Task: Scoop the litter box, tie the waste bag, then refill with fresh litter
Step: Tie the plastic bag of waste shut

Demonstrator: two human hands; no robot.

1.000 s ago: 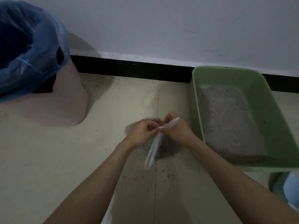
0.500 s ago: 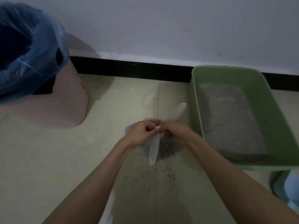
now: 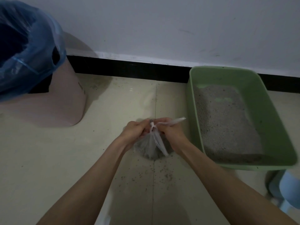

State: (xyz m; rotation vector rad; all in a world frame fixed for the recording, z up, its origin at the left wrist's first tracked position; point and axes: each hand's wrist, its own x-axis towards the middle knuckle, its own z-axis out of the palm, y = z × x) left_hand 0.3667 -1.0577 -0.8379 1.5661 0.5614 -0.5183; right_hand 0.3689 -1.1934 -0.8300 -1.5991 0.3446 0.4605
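Head view: waste bag (image 3: 150,149), clear plastic w/ grey litter inside, sits on floor (image 3: 113,151) just left of green litter box (image 3: 272,127). Left hand (image 3: 135,131) grip closed, pinching bag neck at the knot. Right hand (image 3: 172,130) grip closed round one twisted bag handle (image 3: 176,121), which sticks out twd the box; other handle hangs down over bag. Box holds grey litter (image 3: 225,120). Scattered grains on floor nr the forearms. Pink bin w/ blue liner (image 3: 32,51) far left by wall.
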